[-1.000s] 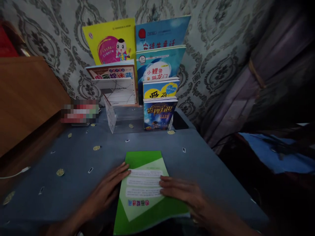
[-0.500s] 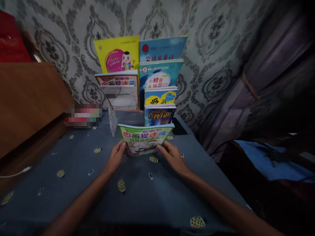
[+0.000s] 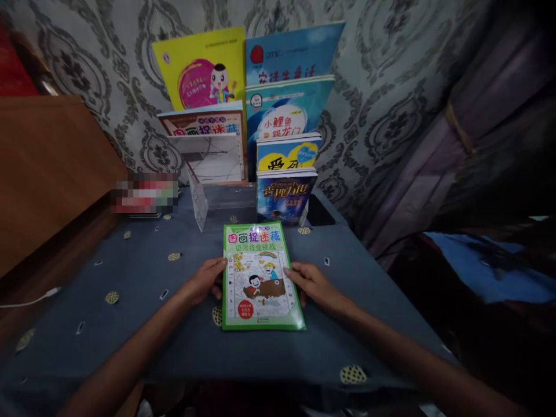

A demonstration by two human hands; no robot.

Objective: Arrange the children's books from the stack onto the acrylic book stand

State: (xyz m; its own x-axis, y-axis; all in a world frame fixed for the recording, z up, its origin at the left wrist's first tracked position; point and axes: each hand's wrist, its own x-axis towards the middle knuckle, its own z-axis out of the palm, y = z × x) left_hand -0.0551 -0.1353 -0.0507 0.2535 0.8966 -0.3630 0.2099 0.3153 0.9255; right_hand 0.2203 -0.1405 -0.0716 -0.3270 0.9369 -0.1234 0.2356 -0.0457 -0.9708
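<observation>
A green-bordered picture book (image 3: 259, 284) faces me, its cover showing a rainbow and two cartoon figures in a brown boat. My left hand (image 3: 207, 281) grips its left edge, thumb on the front and fingers behind. On the opposite edge my right hand (image 3: 313, 284) holds it the same way. Just beyond the book stands a clear stepped book rack (image 3: 198, 202). Its right column carries a dark blue book (image 3: 284, 197), a yellow-and-blue book (image 3: 289, 153) and taller blue ones behind. The left column has a white book (image 3: 212, 157), a brown-topped book (image 3: 204, 123) and a tall yellow book (image 3: 202, 69).
A dark flat object (image 3: 320, 211) lies right of the rack on the blue patterned tablecloth (image 3: 174, 341). A blurred stack (image 3: 145, 194) sits at the left, near a wooden panel (image 3: 52, 174) and a white cable (image 3: 39, 299). A curtain (image 3: 434, 156) hangs at the right.
Both hands have brought the green book nearer to me and tipped it so its whole cover shows. The view has tilted slightly, and the rack's front left step is uncovered.
</observation>
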